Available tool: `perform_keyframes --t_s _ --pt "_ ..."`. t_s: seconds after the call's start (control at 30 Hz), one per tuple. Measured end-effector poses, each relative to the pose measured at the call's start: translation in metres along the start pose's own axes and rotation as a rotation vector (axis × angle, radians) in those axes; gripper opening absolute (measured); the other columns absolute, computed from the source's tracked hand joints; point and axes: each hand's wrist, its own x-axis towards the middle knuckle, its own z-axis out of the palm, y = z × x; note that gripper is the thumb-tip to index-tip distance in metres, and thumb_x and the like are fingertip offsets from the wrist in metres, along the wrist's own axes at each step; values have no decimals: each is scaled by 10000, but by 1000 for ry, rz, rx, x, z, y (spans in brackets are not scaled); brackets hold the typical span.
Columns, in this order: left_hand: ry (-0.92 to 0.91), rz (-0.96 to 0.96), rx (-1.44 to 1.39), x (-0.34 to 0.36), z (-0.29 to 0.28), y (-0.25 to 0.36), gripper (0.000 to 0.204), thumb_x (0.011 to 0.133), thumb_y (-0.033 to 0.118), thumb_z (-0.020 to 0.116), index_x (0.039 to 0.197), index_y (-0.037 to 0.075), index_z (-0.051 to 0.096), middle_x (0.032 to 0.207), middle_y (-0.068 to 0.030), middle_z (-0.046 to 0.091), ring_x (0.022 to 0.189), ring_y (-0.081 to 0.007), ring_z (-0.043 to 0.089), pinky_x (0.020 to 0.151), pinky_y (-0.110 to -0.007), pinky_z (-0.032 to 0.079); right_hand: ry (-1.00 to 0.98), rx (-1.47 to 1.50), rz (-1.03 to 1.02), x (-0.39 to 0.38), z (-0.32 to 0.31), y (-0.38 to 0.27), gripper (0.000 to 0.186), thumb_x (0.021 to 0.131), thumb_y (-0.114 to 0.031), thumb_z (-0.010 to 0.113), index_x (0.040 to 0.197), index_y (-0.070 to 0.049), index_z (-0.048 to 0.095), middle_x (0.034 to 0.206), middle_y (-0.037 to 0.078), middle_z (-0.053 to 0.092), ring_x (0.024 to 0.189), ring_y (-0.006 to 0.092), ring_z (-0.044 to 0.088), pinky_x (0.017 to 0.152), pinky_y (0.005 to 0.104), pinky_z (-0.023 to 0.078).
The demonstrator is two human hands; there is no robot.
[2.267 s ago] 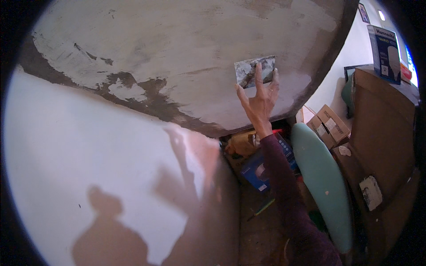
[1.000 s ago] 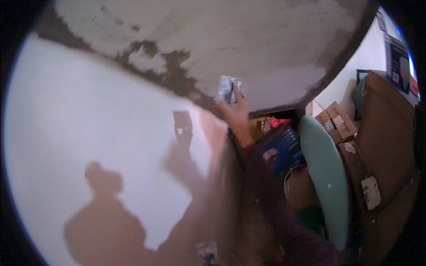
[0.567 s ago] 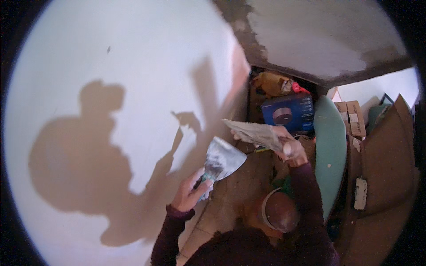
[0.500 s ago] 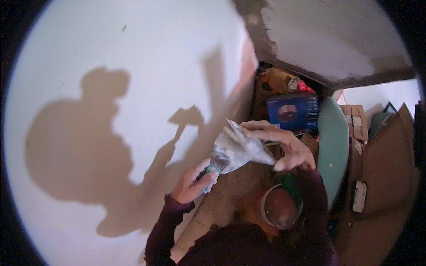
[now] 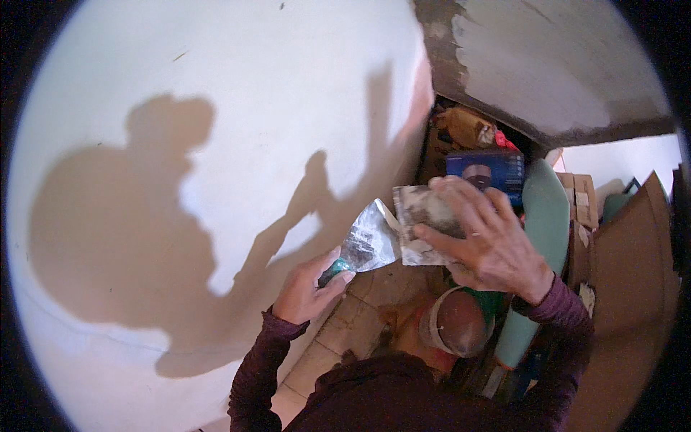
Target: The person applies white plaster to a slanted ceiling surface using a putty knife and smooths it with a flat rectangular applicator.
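My left hand [image 5: 311, 289] is closed round the green handle of a putty knife [image 5: 373, 237]. Its wide metal blade fans out to the right, streaked with pale filler. Just right of that blade, my right hand [image 5: 493, 234] grips a flat, squarish scraper plate [image 5: 425, 216] smeared with whitish and dark residue. Its fingers lie over the plate's right part and hide it. The plate's left edge is very near the knife blade's tip edge; whether they touch I cannot tell.
A smooth white wall [image 5: 273, 79] fills the left, with my shadow on it. Below my right hand stands a bucket [image 5: 461, 324] with a pale rim. A blue box [image 5: 507, 169], a long pale-green board [image 5: 543, 216] and brown cardboard [image 5: 633, 266] crowd the right side.
My right hand has drawn the scraper plate rightward off the knife blade, turning its smeared face into view. The left hand keeps its hold on the knife, and the view has shifted slightly.
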Motion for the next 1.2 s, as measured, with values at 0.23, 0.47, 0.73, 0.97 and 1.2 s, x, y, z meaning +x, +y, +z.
perform_keyframes --t_s 0.23,0.47,0.73,0.97,1.2 --pt "-5 82 298 17 -2 14 445 850 222 703 1201 -29 592 1032 -235 656 894 -388 658 768 -444 520 -44 -482 -15 3 5 -10 480 861 -245 528 1335 -181 557 1490 234 361 1345 358 391 930 421 401" --pt "168 37 82 6 10 -25 403 882 251 678 1195 9 602 922 -136 650 767 -266 605 698 -347 487 480 -252 763 -58 32 110 892 623 -369 791 1433 -216 450 1386 254 390 1294 440 385 1005 566 347" --pt "197 -23 328 -22 89 -125 341 955 276 583 1170 12 580 912 -59 612 800 -199 568 737 -339 479 1392 -208 873 -51 92 282 909 724 -238 814 1500 -141 350 1476 293 245 1347 469 318 1038 526 373" --pt "22 -397 -36 -23 108 -77 383 952 411 579 1034 38 599 751 -68 552 674 -193 514 621 -345 441 1643 -256 855 -16 75 383 912 730 -191 835 1504 -156 353 1507 281 167 1367 466 299 1011 500 417" --pt "116 -613 87 -19 135 -109 469 939 527 531 946 60 575 714 -79 541 644 -200 511 610 -367 434 1696 -361 857 -2 72 406 893 723 -208 834 1491 -158 381 1497 293 194 1391 465 249 1053 520 358"
